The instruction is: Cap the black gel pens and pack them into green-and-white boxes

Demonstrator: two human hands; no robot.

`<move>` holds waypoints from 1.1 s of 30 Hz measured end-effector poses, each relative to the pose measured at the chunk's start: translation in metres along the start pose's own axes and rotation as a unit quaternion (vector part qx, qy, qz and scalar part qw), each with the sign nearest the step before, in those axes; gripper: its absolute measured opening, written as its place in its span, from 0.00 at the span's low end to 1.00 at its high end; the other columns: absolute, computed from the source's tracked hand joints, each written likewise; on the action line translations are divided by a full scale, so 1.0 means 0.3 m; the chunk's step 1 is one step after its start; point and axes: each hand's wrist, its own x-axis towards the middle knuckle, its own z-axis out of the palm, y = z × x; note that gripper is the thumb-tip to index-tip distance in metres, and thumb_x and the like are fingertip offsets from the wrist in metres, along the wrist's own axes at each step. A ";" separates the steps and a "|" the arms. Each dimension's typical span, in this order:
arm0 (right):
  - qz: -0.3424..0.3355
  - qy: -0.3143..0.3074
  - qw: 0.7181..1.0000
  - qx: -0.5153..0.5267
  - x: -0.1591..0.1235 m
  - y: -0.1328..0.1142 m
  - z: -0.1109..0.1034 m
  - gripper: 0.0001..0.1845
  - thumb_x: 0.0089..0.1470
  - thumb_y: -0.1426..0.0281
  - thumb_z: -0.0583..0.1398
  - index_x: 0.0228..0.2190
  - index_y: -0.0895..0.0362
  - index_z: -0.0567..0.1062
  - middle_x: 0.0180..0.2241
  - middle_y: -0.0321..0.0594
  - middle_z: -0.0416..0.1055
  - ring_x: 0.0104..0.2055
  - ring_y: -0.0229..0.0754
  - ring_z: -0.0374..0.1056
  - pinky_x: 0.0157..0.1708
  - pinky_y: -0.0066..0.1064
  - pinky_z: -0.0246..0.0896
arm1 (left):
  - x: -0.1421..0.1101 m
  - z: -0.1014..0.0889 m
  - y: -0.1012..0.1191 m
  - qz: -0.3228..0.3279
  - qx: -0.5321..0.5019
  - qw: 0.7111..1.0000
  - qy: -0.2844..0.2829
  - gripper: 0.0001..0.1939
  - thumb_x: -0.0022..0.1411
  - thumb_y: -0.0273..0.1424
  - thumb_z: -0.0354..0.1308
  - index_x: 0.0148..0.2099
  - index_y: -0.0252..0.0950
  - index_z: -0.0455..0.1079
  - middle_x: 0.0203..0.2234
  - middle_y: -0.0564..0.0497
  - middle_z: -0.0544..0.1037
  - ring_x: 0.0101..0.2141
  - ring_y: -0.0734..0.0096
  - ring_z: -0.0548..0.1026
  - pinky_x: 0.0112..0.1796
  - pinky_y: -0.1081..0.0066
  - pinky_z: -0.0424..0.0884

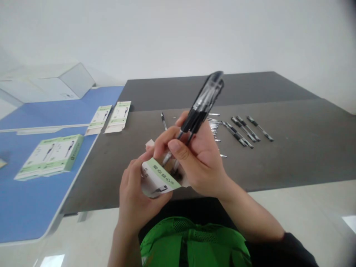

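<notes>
Wrapped around a small white-and-green pen box [160,178], my left hand [136,196] keeps its opening tilted up toward the right. My right hand [205,163] pinches a few black capped pens [201,104] between thumb and fingers. Their lower ends reach into the mouth of the box, while the black clips and clear caps stick up past my fingers. How deep the tips sit inside is hidden by my right hand. Behind that hand, several loose pens [214,126] lie on the grey table, partly covered from view.
More black pens [244,128] lie on the grey table [300,148] to the right, and a single pen [163,120] near the middle. Two flat boxes [118,116] rest at the table's left edge. Filled-looking pen boxes [50,155] and a large white carton [47,83] stand on the blue table.
</notes>
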 end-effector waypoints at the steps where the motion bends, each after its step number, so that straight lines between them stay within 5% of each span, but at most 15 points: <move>1: 0.009 -0.008 1.000 0.005 -0.005 0.006 -0.002 0.08 0.71 0.58 0.51 0.47 0.47 0.58 0.40 0.37 0.73 0.46 0.44 0.76 0.45 0.44 0.75 | -0.003 0.004 -0.001 -0.001 0.002 1.000 0.002 0.38 0.49 0.32 0.68 0.63 0.41 0.62 0.47 0.45 0.78 0.43 0.52 0.78 0.43 0.57 0.75; 8: -0.029 0.028 0.998 -0.058 0.000 0.008 -0.010 0.11 0.70 0.61 0.54 0.38 0.53 0.71 0.41 0.41 0.72 0.49 0.44 0.70 0.53 0.43 0.68 | -0.028 0.034 -0.016 -0.013 0.042 0.997 0.063 0.38 0.49 0.35 0.69 0.62 0.41 0.64 0.48 0.44 0.78 0.46 0.47 0.78 0.46 0.54 0.74; 14: 0.045 -0.095 0.990 -0.090 0.012 -0.025 -0.032 0.08 0.66 0.66 0.59 0.37 0.55 0.76 0.43 0.42 0.69 0.50 0.44 0.69 0.52 0.40 0.68 | -0.038 0.045 -0.036 -0.005 0.049 0.994 0.101 0.39 0.50 0.39 0.70 0.63 0.40 0.64 0.49 0.41 0.78 0.47 0.46 0.77 0.45 0.52 0.74; 17: 0.060 -0.116 0.982 -0.134 0.011 -0.062 -0.060 0.13 0.64 0.67 0.62 0.49 0.57 0.74 0.48 0.44 0.68 0.53 0.44 0.67 0.56 0.39 0.66 | -0.041 0.051 -0.034 -0.044 0.035 0.992 0.115 0.38 0.50 0.38 0.69 0.62 0.40 0.64 0.46 0.44 0.77 0.43 0.51 0.78 0.42 0.55 0.75; 20: -0.005 -0.094 0.980 -0.175 0.013 -0.096 -0.067 0.21 0.65 0.73 0.59 0.58 0.54 0.67 0.54 0.44 0.68 0.57 0.41 0.65 0.60 0.38 0.63 | -0.039 0.056 -0.016 -0.080 0.004 0.990 0.112 0.36 0.51 0.36 0.68 0.62 0.40 0.63 0.44 0.47 0.75 0.41 0.56 0.77 0.40 0.60 0.75; 26: -0.114 -0.153 0.922 -0.336 0.004 -0.115 -0.058 0.14 0.69 0.77 0.52 0.46 0.54 0.76 0.52 0.44 0.75 0.55 0.44 0.70 0.59 0.46 0.58 | -0.033 0.061 0.003 -0.071 -0.013 0.989 0.126 0.37 0.50 0.36 0.69 0.62 0.43 0.63 0.43 0.48 0.75 0.41 0.56 0.77 0.40 0.59 0.75; 30: -0.106 -0.043 0.929 -0.352 -0.049 -0.090 -0.160 0.14 0.66 0.73 0.57 0.52 0.53 0.73 0.54 0.47 0.72 0.59 0.49 0.67 0.58 0.47 0.61 | -0.041 0.029 -0.031 -0.070 0.013 0.990 0.121 0.38 0.50 0.37 0.69 0.62 0.43 0.63 0.43 0.48 0.74 0.39 0.56 0.76 0.35 0.61 0.74; 33: -0.020 -0.024 0.905 -0.425 -0.101 -0.028 -0.294 0.12 0.64 0.74 0.58 0.47 0.54 0.75 0.45 0.46 0.73 0.51 0.50 0.70 0.52 0.46 0.65 | -0.046 -0.007 -0.066 -0.065 0.036 0.993 0.095 0.38 0.50 0.39 0.70 0.62 0.41 0.64 0.43 0.46 0.75 0.37 0.57 0.75 0.33 0.61 0.72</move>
